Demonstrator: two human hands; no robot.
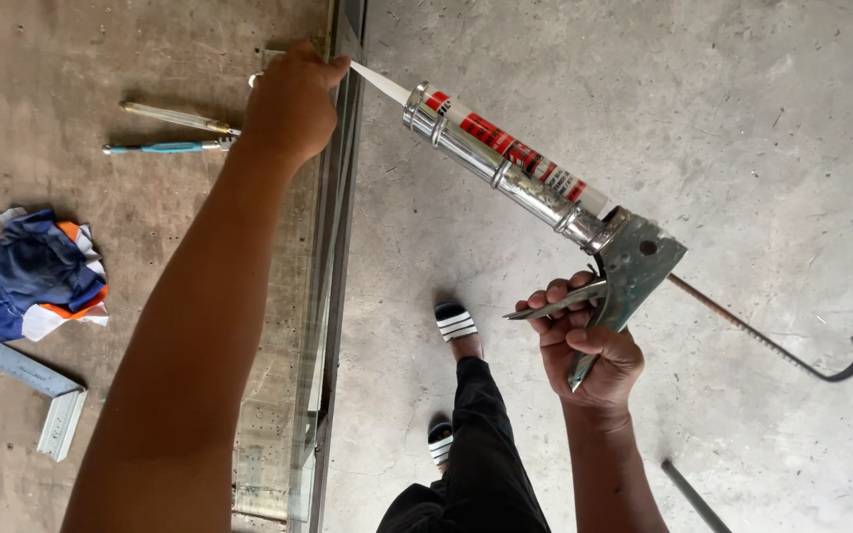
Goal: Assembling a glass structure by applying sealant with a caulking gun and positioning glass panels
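Caulking gun (535, 178) is being held diagonally across the upper centre of the frame, nozzle end up-left, handle end lower right. Right hand (589, 355) is being kept wrapped around the grip, fingers (553, 301) curled over the trigger. Push rod (772, 341) is being left sticking out toward the right edge, hook end up. White nozzle (379, 82) is being steadied by the left hand (293, 99) at upper centre-left, fingers closed around the tip, right at the edge of the glass pane (318, 286). Pane and its metal frame are being shown running vertically down the middle, resting on the tabletop (71, 59). 2 thin tools (170, 133) are lying just left of the left hand. Crumpled blue, orange and white cloth (37, 271) is sitting at left, a metal square (37, 390) below it. Sandalled feet (456, 321) are being seen on the concrete floor (742, 99).
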